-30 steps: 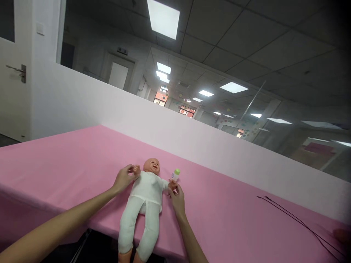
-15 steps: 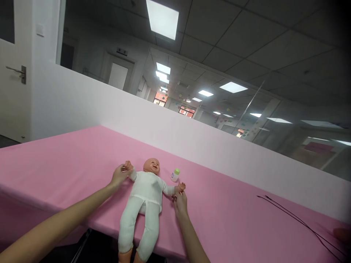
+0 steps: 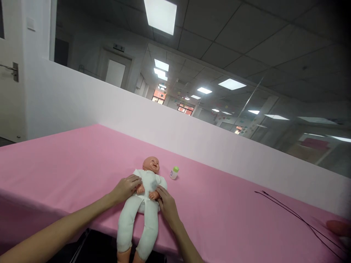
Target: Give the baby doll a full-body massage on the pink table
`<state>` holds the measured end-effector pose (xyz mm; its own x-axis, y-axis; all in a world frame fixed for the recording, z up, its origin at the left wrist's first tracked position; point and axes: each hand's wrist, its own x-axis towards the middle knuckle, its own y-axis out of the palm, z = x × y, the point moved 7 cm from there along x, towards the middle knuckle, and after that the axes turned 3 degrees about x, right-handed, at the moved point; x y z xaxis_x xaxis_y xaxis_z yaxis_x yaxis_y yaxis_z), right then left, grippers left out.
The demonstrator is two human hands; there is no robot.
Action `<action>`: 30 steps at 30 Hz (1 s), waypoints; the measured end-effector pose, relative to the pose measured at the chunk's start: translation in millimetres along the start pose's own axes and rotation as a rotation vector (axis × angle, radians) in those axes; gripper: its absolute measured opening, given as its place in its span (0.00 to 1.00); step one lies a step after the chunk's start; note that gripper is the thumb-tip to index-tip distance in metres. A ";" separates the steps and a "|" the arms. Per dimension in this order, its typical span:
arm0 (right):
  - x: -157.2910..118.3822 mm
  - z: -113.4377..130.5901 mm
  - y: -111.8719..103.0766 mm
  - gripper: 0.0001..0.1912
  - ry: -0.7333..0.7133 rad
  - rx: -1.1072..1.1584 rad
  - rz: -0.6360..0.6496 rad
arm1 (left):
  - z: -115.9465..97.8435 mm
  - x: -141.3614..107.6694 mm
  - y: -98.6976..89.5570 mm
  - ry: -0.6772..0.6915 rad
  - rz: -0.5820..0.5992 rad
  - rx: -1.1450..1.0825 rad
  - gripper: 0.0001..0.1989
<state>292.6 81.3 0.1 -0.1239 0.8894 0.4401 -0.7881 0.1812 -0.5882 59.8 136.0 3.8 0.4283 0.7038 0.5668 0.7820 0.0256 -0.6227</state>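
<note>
A baby doll [image 3: 149, 180] in a white suit lies face up on the pink-covered table [image 3: 76, 157], its legs reaching over the front edge. My left hand [image 3: 127, 187] is closed round the doll's forearm at the left of the picture, by its belly. On the other side my right hand [image 3: 166, 204] has its fingers round the other forearm. Both doll hands rest on the front of its body. Beside the doll's head, to the right, stands a small bottle [image 3: 174, 173] with a green cap.
Thin black cables [image 3: 294, 215] run across the right part of the table, near a reddish-brown object [image 3: 337, 228] at the far right. A white low wall [image 3: 192, 137] with glass above it borders the back. A door [image 3: 12, 91] is at the left.
Both my hands have moved inward with the doll's arms, which were spread out to the sides and now lie bent over its belly. The view has shifted slightly.
</note>
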 end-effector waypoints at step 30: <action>41.8 -109.7 -123.5 0.20 0.390 -0.306 -0.375 | -33.0 92.1 35.2 -0.133 -0.103 -0.525 0.21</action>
<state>450.9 142.2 16.7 0.4032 0.8192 0.4079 -0.5198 0.5719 -0.6347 141.7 178.3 51.8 0.3035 0.8008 0.5163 0.9522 -0.2345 -0.1959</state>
